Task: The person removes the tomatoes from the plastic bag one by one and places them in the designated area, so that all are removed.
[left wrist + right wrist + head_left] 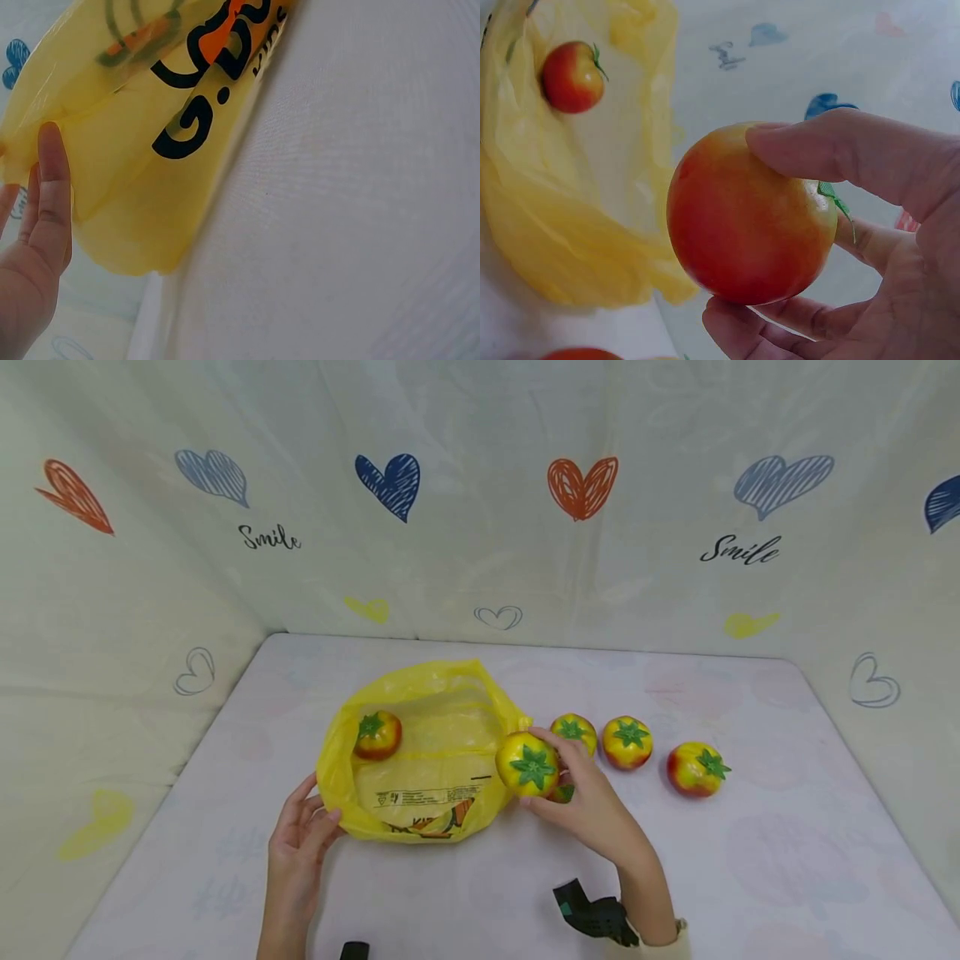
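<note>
A yellow plastic bag (431, 743) lies on the table with its mouth spread wide. At its near left rim, my left hand (300, 835) pinches the bag's edge; the fingers also show against the plastic in the left wrist view. My right hand (592, 797) grips a red-and-yellow tomato (529, 765) with a green leafy top, just over the bag's right rim. In the right wrist view, thumb and fingers hold this tomato (750, 217) around its sides. Another tomato (378, 735) sits inside the bag, towards the left.
Right of the bag are several more tomatoes: one behind my right hand (573, 731), one beside it (627, 742), one farther right (697, 769), and one mostly hidden below the held tomato. A black strap (596, 914) is near my right wrist. A heart-printed curtain (480, 552) hangs behind.
</note>
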Demonstrator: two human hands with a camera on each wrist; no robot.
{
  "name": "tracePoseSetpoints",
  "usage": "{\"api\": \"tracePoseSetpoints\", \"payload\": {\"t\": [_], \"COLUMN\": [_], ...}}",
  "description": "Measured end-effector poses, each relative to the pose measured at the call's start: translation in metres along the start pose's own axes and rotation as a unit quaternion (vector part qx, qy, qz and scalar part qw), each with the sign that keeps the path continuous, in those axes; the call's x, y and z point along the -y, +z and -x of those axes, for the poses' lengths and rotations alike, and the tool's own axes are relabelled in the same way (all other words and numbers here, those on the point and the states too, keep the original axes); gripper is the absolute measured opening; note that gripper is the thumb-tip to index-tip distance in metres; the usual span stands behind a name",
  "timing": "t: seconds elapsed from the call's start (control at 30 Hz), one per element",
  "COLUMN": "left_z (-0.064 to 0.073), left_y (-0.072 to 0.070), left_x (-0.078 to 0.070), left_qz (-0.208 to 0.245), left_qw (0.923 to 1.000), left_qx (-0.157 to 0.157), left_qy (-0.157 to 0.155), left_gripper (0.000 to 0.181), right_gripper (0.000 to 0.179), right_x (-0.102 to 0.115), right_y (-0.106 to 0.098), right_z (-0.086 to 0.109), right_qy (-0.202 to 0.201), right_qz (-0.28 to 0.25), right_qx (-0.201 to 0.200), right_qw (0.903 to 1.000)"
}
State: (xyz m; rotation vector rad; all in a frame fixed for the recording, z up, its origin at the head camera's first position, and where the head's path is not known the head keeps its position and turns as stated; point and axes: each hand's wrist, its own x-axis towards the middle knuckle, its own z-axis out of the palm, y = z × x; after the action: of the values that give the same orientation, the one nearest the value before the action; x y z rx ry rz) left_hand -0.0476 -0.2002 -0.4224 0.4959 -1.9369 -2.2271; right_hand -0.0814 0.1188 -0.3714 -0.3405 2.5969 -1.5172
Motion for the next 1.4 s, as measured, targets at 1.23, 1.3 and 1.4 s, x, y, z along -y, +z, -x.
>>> {"api": "tracePoseSetpoints", "payload": {"t": [1.23, 1.3, 1.4], "left_z": [-0.002, -0.002, -0.002], "left_y": [-0.005, -0.005, -0.005], "left_x": [0.005, 0.005, 0.005], "left_qz": [0.025, 0.024, 0.023], "left_qw": [0.9997, 0.9997, 0.9997], "left_qx": [0.007, 0.008, 0.008], "left_qy": [0.003, 0.004, 0.006], "left_gripper": [0.05, 0.05, 0.05], "right_gripper": [0.071, 0.072, 0.074], "right_x": [-0.066, -0.068, -0.07], "right_y": [-0.076, -0.077, -0.076], "right_z": [0.039, 0.039, 0.039], "right_qy": [0.071, 0.081, 0.104], "right_qz": [0.001, 0.002, 0.001], "right_qx": [-0.03, -0.02, -0.002], "right_qw": [0.9971, 0.9965, 0.9946]}}
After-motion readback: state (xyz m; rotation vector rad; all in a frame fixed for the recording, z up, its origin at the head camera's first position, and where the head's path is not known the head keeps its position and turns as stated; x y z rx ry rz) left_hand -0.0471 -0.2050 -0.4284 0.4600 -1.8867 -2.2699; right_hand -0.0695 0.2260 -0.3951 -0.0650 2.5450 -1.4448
